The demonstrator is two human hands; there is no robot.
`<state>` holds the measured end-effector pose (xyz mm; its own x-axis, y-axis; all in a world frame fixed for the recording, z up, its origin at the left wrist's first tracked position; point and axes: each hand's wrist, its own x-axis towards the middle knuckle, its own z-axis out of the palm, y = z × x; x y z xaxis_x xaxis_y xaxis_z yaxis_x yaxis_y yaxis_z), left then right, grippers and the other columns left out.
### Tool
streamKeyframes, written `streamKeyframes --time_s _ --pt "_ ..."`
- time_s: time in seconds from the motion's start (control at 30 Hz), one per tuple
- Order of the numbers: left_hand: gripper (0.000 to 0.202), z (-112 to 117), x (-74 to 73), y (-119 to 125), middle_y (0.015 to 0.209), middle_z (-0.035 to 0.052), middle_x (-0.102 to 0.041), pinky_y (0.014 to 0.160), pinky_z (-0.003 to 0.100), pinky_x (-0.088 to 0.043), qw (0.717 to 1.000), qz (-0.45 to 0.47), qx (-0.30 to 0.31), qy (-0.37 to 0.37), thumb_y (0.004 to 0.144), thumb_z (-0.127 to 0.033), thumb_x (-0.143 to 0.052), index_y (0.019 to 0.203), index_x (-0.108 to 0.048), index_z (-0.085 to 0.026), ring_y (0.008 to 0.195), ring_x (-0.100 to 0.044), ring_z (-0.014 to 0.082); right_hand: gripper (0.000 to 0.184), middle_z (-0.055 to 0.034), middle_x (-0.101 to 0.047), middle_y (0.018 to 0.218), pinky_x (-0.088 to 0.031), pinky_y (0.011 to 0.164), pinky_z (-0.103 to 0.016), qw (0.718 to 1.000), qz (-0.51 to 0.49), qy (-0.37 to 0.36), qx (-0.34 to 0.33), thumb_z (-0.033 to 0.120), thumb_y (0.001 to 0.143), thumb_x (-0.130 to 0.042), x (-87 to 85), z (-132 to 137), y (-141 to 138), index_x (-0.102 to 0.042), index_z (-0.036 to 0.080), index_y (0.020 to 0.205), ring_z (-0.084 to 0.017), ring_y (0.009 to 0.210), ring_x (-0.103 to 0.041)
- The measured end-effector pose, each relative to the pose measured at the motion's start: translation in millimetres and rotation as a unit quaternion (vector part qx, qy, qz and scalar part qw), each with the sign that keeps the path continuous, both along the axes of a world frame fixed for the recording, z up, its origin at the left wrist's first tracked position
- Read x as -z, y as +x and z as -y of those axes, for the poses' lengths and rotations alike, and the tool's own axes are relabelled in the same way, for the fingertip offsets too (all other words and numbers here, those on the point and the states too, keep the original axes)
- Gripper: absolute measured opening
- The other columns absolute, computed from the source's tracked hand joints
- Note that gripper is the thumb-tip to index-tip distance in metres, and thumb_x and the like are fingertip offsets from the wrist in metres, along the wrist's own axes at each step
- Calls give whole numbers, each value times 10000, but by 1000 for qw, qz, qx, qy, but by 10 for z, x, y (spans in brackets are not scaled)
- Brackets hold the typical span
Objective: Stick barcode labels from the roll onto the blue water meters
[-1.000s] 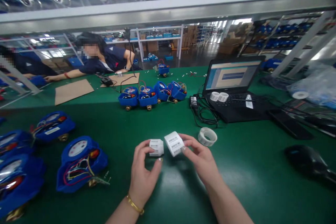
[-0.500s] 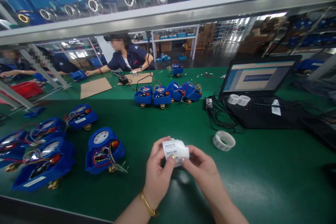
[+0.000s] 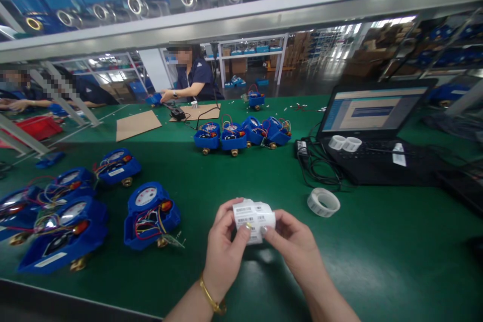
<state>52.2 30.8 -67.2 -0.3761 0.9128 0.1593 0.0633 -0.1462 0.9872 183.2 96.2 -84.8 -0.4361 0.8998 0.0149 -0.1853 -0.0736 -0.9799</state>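
Pinching barcoded label rolls [image 3: 243, 212] side by side above the table

Two white label rolls are held above the green table [image 3: 241, 173], their edges seemingly touching. One is clasped by the left hand [image 3: 225, 250], whose thumb is pressed against the printed front; the other is gripped by the right hand [image 3: 298, 245]. The hands are brought close together, but the thumb tips are kept apart. A gold bracelet [image 3: 208, 294] is worn on the left wrist.

Near the right hand, a loose roll [image 3: 316, 206] is laid on the table. Beyond it, a laptop [image 3: 385, 173] is stood open, with two small rolls [image 3: 352, 146] and a white slip [image 3: 399, 155] rested on its keyboard. To the left, a wired blue meter [image 3: 134, 231] is placed, and four blue meters [image 3: 234, 141] are grouped farther back. Across the table, a co-worker [image 3: 199, 78] is seen.
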Motion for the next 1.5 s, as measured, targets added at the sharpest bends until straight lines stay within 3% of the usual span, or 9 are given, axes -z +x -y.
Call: streamKeyframes --time_s 0.37,0.53,0.63,0.8,1.0,1.13,1.3,1.5 --pt "279 -13 -11 9 1176 104 -516 923 355 -473 999 -37 4 -10 797 -242 -522 1037 -643 -169 1064 -547 247 217 -22 -622 719 -450 600 -260 999 40 33 -13 357 691 -728 29 5 2 -625 180 765 -164 655 -546" --pt "196 -20 56 -7 1036 73 -549 832 327 -487 995 -104 -6 7 838 -269 -535 980 -645 -189 929 -584 215 348 -20 -630 722 -481 514 -228 997 -35 25 71 391 690 -734 -63 6 16 -563 213 936 -152 596 -582" --pt "181 -9 52 -9 1043 71 -544 843 324 -467 986 -166 1 29 855 -277 -527 968 -643 -198 942 -569 211 297 -44 -660 736 -501 524 -225 993 20 85 79 391 763 -661 -104 -9 61 -616 190 977 -152 597 -608" --pt "201 -2 25 -11 1104 57 -528 904 309 -416 970 -234 21 56 870 -245 -513 1040 -619 -228 1039 -520 198 202 -50 -702 783 -518 566 -232 977 115 165 65 350 811 -585 -111 -50 140 -679 192 896 -169 650 -652" --pt "215 0 56 -31 1102 31 -532 912 245 -398 953 -284 30 104 878 -179 -500 1058 -599 -243 1031 -519 152 122 -11 -687 719 -513 553 -189 970 132 200 42 289 814 -575 -141 -72 197 -657 206 850 -139 627 -648" --pt "224 6 62 -30 1111 38 -530 913 236 -398 945 -305 29 110 877 -158 -495 1068 -589 -230 1036 -517 149 72 8 -676 710 -511 544 -162 964 121 229 61 252 819 -575 -131 -55 190 -634 212 830 -119 611 -641" --pt "237 4 66 -1 1110 44 -526 907 231 -407 944 -311 9 110 874 -140 -488 1080 -577 -220 1038 -517 148 71 32 -679 725 -516 560 -138 931 139 318 109 194 837 -572 -69 -24 172 -619 227 878 -101 604 -646" --pt "250 15 90 17 1119 31 -515 924 221 -399 942 -315 -19 114 875 -137 -481 1093 -563 -230 1061 -502 138 100 3 -705 818 -524 605 -147 844 191 459 200 189 889 -547 -32 37 136 -607 216 965 -100 605 -656"
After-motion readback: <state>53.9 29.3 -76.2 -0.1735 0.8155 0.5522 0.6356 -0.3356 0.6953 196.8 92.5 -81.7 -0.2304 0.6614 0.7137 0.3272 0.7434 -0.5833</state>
